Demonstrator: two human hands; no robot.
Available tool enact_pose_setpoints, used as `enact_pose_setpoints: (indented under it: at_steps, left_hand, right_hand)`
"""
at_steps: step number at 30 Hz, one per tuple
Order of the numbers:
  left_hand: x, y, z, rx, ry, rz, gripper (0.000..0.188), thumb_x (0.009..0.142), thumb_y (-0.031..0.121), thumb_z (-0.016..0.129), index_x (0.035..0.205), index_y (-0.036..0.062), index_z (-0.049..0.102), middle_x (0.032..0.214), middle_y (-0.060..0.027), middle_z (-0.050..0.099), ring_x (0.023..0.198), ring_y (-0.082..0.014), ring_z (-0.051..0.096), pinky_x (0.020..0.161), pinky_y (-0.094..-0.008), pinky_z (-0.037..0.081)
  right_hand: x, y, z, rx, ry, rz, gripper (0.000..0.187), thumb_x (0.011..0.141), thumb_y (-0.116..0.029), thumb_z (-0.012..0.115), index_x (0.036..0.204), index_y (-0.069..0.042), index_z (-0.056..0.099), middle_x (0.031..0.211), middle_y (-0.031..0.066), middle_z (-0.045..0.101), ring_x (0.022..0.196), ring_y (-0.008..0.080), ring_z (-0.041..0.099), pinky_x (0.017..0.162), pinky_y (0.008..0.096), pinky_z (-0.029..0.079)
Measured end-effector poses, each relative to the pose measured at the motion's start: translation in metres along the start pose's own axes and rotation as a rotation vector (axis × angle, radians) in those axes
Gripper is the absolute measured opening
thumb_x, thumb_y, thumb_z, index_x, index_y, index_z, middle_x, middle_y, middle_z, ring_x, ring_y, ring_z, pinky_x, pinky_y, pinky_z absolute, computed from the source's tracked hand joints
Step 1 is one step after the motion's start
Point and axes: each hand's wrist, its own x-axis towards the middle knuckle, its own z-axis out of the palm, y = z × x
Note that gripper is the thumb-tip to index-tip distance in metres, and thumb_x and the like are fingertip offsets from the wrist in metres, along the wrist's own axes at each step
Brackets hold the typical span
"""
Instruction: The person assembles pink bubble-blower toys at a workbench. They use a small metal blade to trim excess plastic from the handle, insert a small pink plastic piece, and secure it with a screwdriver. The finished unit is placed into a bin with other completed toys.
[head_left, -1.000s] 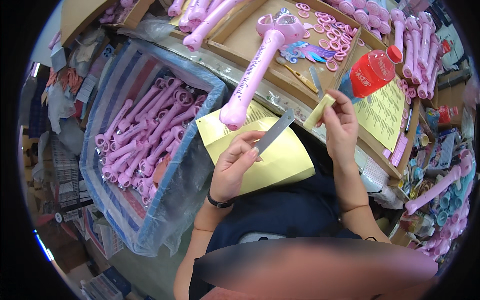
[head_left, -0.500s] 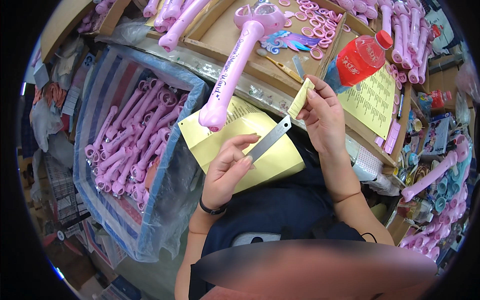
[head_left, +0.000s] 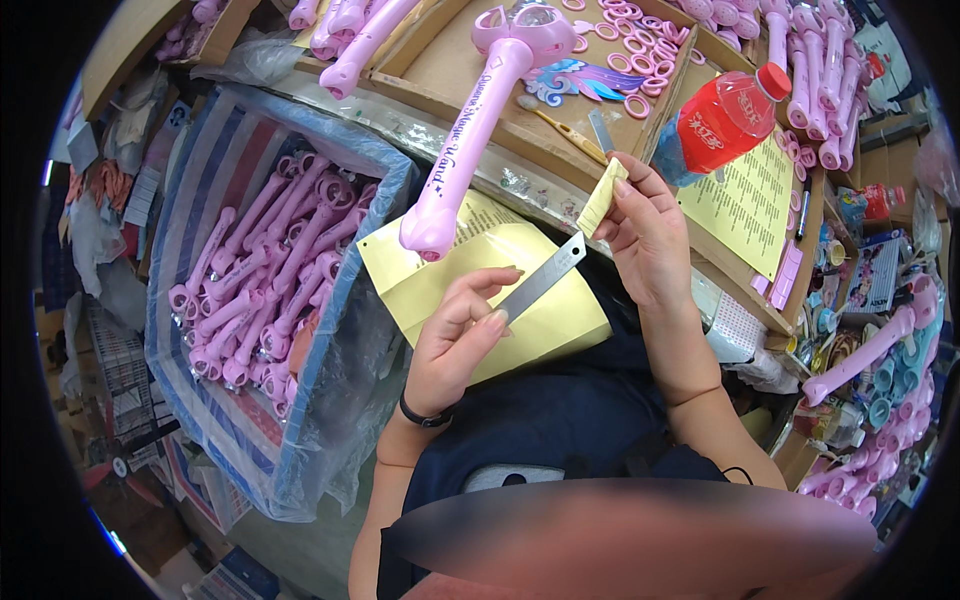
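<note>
Blade (head_left: 545,282) and folded paper (head_left: 603,200) are the pair in hand, both just off the front edge of the worktop (head_left: 385,118), above a yellow sheet (head_left: 560,335) spread partly over the lap (head_left: 560,400). The left hand (head_left: 455,335) grasps the blade's near end between thumb and index finger; the fingers of the right hand (head_left: 645,230) pinch the folded paper. The blade's far, holed end lies at the paper's lower end; whether they touch, I cannot tell. To do this well, I would grip the blade by its flat faces, fingertips back from both long edges, and line it up squarely with the folds. The paper wants an even pinch, firm enough that its layers do not slide apart. Pressure ought to run along the blade, never across toward the right fingers. The pink wand (head_left: 465,135) overhangs the front edge nearby, so short, slow movements seem safest.
</note>
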Motion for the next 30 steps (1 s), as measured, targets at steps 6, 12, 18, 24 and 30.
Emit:
enact_pose_setpoints:
  at_steps: [6,12,18,24,30]
  left_hand:
    - [0.0,-0.001,-0.001,-0.004,0.005,-0.022,0.012,0.09,0.009,0.052,0.079,0.0049,0.053,0.127,-0.0164,0.048,0.118,-0.0224,0.044,0.103,-0.036,0.028]
    - [0.001,-0.002,0.0,0.133,0.048,0.042,0.011,0.089,0.008,0.054,0.079,0.0043,0.053,0.126,-0.0164,0.049,0.118,-0.0237,0.044,0.103,-0.0368,0.029]
    - [0.003,-0.002,0.0,0.319,0.072,0.123,0.009,0.088,0.006,0.055,0.08,0.003,0.053,0.125,-0.0157,0.05,0.118,-0.0251,0.045,0.101,-0.0355,0.031]
    - [0.005,-0.007,0.002,0.247,0.108,0.076,0.009,0.089,0.006,0.055,0.081,0.0028,0.053,0.125,-0.0151,0.05,0.117,-0.0244,0.044,0.101,-0.0352,0.031]
    - [0.005,-0.011,0.001,0.184,0.13,0.073,0.008,0.089,0.006,0.055,0.081,0.0031,0.054,0.125,-0.0147,0.049,0.117,-0.0236,0.043,0.103,-0.0366,0.029]
  right_hand:
    - [0.001,0.001,-0.002,0.014,-0.011,0.029,0.028,0.092,-0.009,0.052,0.119,0.0,0.05,0.096,0.0061,0.061,0.072,0.0109,0.061,0.06,0.0237,0.053]
    - [0.001,-0.001,-0.002,-0.073,-0.015,0.002,0.029,0.091,-0.008,0.054,0.119,0.001,0.05,0.09,0.0051,0.059,0.07,0.0107,0.06,0.058,0.0234,0.052]
    - [-0.003,0.001,0.003,-0.251,-0.003,-0.095,0.032,0.09,-0.006,0.055,0.121,0.002,0.049,0.087,0.0035,0.054,0.071,0.0093,0.057,0.057,0.0229,0.051]
    - [-0.009,0.007,0.007,-0.276,0.008,-0.102,0.034,0.09,-0.006,0.055,0.123,0.003,0.048,0.091,0.0049,0.053,0.073,0.0093,0.057,0.059,0.0232,0.052]
    - [-0.008,0.005,0.004,-0.295,-0.021,-0.147,0.035,0.09,-0.005,0.055,0.123,0.003,0.047,0.095,0.0072,0.055,0.072,0.0102,0.058,0.062,0.0243,0.052]
